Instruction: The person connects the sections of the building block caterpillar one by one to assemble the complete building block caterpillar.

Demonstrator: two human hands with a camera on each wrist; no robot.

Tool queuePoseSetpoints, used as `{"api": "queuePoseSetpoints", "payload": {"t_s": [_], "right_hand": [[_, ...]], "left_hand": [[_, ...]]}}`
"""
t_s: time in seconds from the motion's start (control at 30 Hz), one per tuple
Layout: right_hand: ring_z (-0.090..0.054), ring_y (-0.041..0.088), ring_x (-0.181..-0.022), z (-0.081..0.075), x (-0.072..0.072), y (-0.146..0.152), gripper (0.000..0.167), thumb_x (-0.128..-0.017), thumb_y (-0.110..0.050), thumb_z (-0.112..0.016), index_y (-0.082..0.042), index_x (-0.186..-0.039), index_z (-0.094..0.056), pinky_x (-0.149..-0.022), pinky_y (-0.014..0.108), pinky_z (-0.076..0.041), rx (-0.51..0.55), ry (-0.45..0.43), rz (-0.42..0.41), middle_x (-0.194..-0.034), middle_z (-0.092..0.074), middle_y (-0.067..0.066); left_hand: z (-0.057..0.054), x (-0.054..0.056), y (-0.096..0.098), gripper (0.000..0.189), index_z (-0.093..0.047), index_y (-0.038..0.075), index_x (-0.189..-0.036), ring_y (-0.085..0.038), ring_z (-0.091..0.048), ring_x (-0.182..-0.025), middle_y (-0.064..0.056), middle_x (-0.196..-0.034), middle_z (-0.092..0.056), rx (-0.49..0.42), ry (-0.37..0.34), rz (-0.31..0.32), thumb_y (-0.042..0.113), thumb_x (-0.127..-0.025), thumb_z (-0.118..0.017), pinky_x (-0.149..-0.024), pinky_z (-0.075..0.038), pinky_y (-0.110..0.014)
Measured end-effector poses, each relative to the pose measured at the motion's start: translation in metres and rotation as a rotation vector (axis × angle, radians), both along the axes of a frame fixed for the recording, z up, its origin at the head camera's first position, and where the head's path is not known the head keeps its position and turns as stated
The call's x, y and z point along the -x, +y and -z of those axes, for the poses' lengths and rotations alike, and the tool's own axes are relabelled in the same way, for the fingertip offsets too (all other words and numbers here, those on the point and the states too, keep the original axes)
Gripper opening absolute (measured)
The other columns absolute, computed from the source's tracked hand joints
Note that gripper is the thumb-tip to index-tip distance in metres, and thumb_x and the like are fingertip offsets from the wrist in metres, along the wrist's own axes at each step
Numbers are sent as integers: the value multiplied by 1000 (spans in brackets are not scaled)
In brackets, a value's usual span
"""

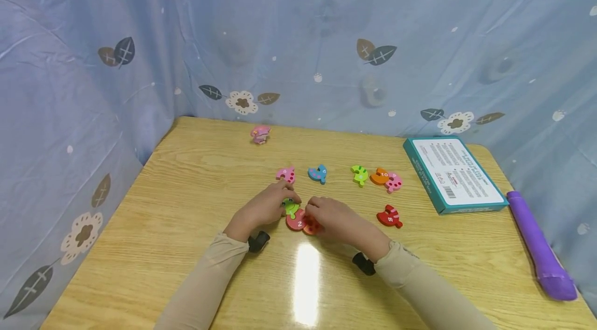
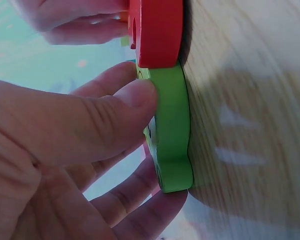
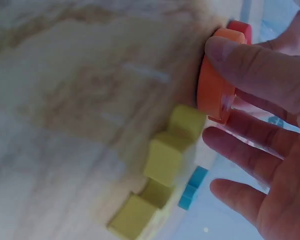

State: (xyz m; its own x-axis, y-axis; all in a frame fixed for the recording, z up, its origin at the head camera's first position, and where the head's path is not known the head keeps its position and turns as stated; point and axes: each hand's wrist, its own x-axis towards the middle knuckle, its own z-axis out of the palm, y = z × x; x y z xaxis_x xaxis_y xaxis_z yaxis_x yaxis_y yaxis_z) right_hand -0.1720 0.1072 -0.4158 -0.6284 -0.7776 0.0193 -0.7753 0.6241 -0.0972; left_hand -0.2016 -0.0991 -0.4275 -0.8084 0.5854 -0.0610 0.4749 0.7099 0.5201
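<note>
My left hand [image 1: 267, 206] pinches a green frog-faced puzzle piece [image 1: 291, 206], thumb on its face and fingers along the far side in the left wrist view. A round red puzzle piece [image 1: 295, 223] marked 2 adjoins it, flat on the table. On its other side, my right hand [image 1: 339, 222] grips an orange-red spotted puzzle piece [image 1: 311, 225] between thumb and fingers, and its other fingers stay spread. In the right wrist view that piece [image 3: 215, 82] stands out orange, and yellow pieces [image 3: 164, 157] lie just beside the fingers, hidden under the hand in the head view.
Beyond the hands lie pink [image 1: 286, 175], blue [image 1: 318, 174], green [image 1: 359, 175] and orange [image 1: 380, 176] numbered pieces; a red piece [image 1: 389, 216] is to the right. A pink figurine [image 1: 260, 134] stands at the back. A teal box [image 1: 457, 174] and purple microphone-shaped object [image 1: 541, 247] occupy the right side.
</note>
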Motion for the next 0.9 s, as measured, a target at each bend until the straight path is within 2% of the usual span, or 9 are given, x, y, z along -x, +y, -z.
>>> {"api": "queuePoseSetpoints", "payload": {"t_s": [0.1, 0.23, 0.37, 0.5, 0.6, 0.7, 0.77, 0.9], "right_hand": [[-53, 15, -83, -2, 1, 0, 39, -72, -21, -78, -10, -104, -59, -74, 30, -48, -34, -22, 16, -97, -55, 0], [-55, 18, -90, -14, 10, -2, 48, -74, -19, -76, -10, -117, -57, -73, 33, -50, -6, -143, 71, -109, -56, 3], [-57, 23, -100, -30, 34, -10, 42, -81, -11, -70, -10, -121, -58, -74, 35, -51, 23, -198, 134, -118, -55, 7], [-55, 26, -108, -35, 65, -30, 39, -85, -3, -63, -11, -122, -58, -81, 37, -50, -8, -155, 142, -123, -54, 8], [-52, 29, -113, -29, 84, -46, 38, -88, -6, -61, -16, -124, -59, -84, 41, -48, -58, -138, 105, -132, -50, 8], [-51, 30, -110, -20, 95, -56, 31, -91, -14, -58, -22, -121, -60, -82, 42, -48, -130, -137, 52, -135, -48, 4], [-52, 26, -105, -14, 98, -61, 28, -93, -20, -55, -27, -119, -59, -81, 40, -48, -176, -131, 47, -131, -50, -1], [-52, 20, -99, -11, 99, -65, 24, -93, -23, -55, -28, -116, -60, -80, 37, -47, -192, -102, 71, -117, -56, -5]], "left_hand": [[0, 0, 0, 37, -68, 16, -109, -25, -47, -112, -6, -122, -49, 3, 10, -2, -8, -82, -58, -95, -41, -37], [1, 0, 0, 38, -68, 16, -108, -26, -46, -113, -7, -123, -49, -5, 15, 6, -9, -81, -58, -94, -41, -38], [0, -1, -1, 39, -68, 16, -108, -27, -46, -114, -8, -124, -49, -7, 18, 17, -10, -80, -58, -95, -41, -39], [1, -1, -2, 39, -68, 14, -108, -28, -46, -117, -10, -126, -48, -7, 34, 19, -11, -80, -58, -98, -38, -41], [2, -2, -3, 38, -68, 13, -107, -30, -45, -118, -12, -127, -47, -19, 46, 31, -11, -79, -57, -100, -36, -41], [3, -3, -2, 37, -68, 14, -105, -30, -43, -120, -11, -129, -46, -15, 53, 39, -10, -79, -58, -102, -34, -41], [3, -3, -2, 36, -68, 15, -105, -29, -42, -122, -10, -130, -45, -9, 57, 41, -8, -80, -59, -103, -34, -40], [4, 0, -3, 36, -68, 16, -105, -26, -40, -125, -8, -132, -44, 0, 70, 37, -9, -80, -58, -104, -33, -37]]}}
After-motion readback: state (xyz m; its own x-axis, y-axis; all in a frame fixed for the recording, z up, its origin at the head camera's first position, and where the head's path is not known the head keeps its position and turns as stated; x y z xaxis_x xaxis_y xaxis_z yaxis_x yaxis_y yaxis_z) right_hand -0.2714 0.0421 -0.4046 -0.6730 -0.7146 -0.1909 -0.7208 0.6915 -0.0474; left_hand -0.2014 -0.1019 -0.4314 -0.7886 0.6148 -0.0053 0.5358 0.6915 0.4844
